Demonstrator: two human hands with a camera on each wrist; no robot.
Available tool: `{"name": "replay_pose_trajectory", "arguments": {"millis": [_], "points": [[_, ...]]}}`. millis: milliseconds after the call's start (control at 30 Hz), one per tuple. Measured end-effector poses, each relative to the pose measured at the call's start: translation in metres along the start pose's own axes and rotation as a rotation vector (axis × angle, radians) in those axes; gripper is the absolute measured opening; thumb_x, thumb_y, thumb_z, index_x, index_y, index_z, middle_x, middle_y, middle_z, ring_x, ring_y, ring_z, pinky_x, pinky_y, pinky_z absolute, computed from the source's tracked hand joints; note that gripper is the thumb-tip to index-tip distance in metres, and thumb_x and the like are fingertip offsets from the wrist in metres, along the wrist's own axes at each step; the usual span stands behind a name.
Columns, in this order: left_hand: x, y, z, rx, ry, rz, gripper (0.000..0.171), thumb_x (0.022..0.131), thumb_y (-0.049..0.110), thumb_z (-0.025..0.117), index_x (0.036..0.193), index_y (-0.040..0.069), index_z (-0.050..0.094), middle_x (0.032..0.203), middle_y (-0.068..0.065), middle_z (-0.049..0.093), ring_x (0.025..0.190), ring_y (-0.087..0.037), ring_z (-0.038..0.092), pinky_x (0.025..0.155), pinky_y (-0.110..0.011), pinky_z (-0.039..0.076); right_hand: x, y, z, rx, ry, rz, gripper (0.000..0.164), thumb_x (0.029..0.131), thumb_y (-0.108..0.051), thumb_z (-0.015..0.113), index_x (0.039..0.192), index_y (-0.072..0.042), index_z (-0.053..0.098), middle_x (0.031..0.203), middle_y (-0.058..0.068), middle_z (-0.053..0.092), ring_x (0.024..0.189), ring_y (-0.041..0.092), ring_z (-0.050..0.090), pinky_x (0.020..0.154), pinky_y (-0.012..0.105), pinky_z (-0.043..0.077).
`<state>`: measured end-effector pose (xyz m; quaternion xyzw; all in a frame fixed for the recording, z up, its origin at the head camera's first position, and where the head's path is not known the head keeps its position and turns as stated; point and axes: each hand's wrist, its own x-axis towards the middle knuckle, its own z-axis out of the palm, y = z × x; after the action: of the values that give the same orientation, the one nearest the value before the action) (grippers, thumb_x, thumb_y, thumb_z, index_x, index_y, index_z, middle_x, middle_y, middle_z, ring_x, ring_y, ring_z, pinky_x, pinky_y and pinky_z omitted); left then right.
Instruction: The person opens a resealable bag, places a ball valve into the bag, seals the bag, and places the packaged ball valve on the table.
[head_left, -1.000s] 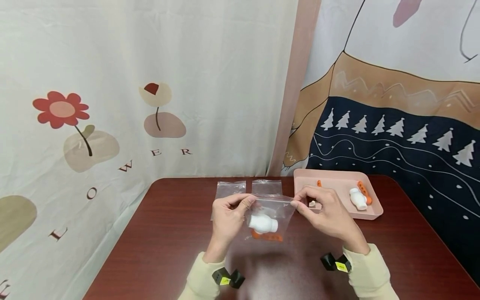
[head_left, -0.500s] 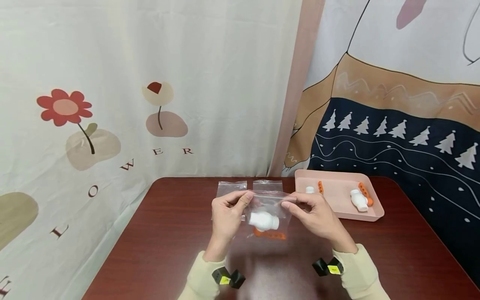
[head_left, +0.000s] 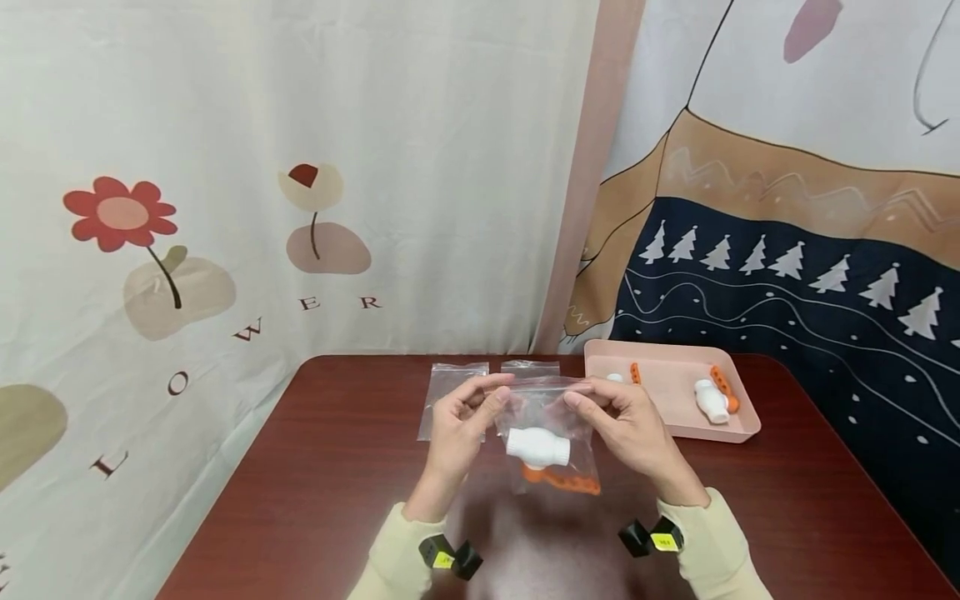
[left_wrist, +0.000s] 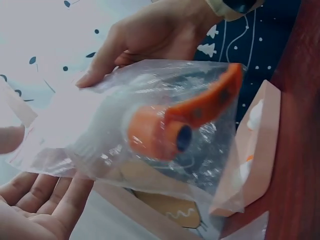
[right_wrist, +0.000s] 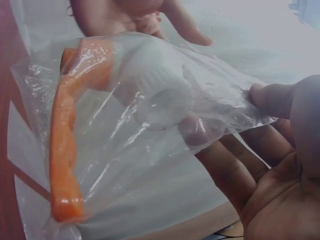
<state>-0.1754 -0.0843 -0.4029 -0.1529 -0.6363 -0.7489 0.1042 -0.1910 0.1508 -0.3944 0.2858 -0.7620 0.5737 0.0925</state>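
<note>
A clear zip-lock bag (head_left: 551,411) hangs above the table between both hands. Inside it lies a white plastic ball valve (head_left: 538,447) with an orange handle (head_left: 573,482), which extends toward the bag's lower corner. My left hand (head_left: 459,427) pinches the bag's top edge at the left between thumb and fingers. At the top right, my right hand (head_left: 632,427) pinches the same edge. The right wrist view shows the right thumb (right_wrist: 272,100) on the film, with fingers behind it. In the left wrist view the valve's orange hub (left_wrist: 150,132) faces the camera.
Behind the hands, two flat clear bags lie on the dark red table (head_left: 315,483), one of them the left bag (head_left: 450,385). A pink tray (head_left: 678,367) at the back right holds another white valve (head_left: 711,402) with an orange handle, plus parts partly hidden by my right hand.
My right hand has moved left along the bag's top edge, closer to my left hand. The bag's lower end has swung to the right, with the valve tilting inside.
</note>
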Motion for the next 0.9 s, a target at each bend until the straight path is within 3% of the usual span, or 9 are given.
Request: {"name": "replay_pose_trajectory", "arguments": {"millis": [167,367,600,900], "points": [[-0.009,-0.008,-0.003,-0.042,-0.113,-0.068,0.038,0.097,0.010,0.070,0.127,-0.011,0.062,0.103,0.005,0.077,0.090,-0.005,0.071,0.077,-0.020,0.059,-0.001,0.000,0.001,0.007,0.016,0.059,0.015,0.099,-0.008,0.066,0.109,-0.005,0.077,0.100,0.001,0.075,0.078,0.004,0.065,0.063,0.025,0.058],[-0.018,-0.018,-0.008,-0.089,-0.199,-0.151,0.044,0.094,0.005,0.071,0.128,-0.019,0.057,0.106,0.002,0.075,0.090,-0.004,0.070,0.079,-0.022,0.060,0.001,0.001,0.002,0.079,0.055,0.222,0.023,0.102,-0.018,0.064,0.113,0.000,0.073,0.087,-0.005,0.071,0.073,0.007,0.067,0.063,0.028,0.061],[-0.022,-0.023,-0.005,-0.141,-0.107,-0.308,0.048,0.089,-0.002,0.074,0.127,-0.023,0.055,0.096,0.006,0.076,0.086,-0.006,0.071,0.078,-0.026,0.062,0.005,0.008,0.005,0.178,0.052,0.278,0.028,0.103,-0.017,0.063,0.117,0.007,0.070,0.096,0.004,0.070,0.075,0.010,0.071,0.065,0.029,0.063],[-0.022,-0.025,-0.007,-0.122,-0.043,-0.365,0.045,0.088,-0.002,0.075,0.126,-0.020,0.060,0.099,0.000,0.076,0.089,-0.009,0.072,0.080,-0.028,0.063,0.004,0.014,0.004,0.106,0.023,0.292,0.028,0.100,-0.018,0.067,0.119,0.002,0.072,0.105,0.021,0.070,0.078,0.008,0.070,0.068,0.029,0.063]]}}
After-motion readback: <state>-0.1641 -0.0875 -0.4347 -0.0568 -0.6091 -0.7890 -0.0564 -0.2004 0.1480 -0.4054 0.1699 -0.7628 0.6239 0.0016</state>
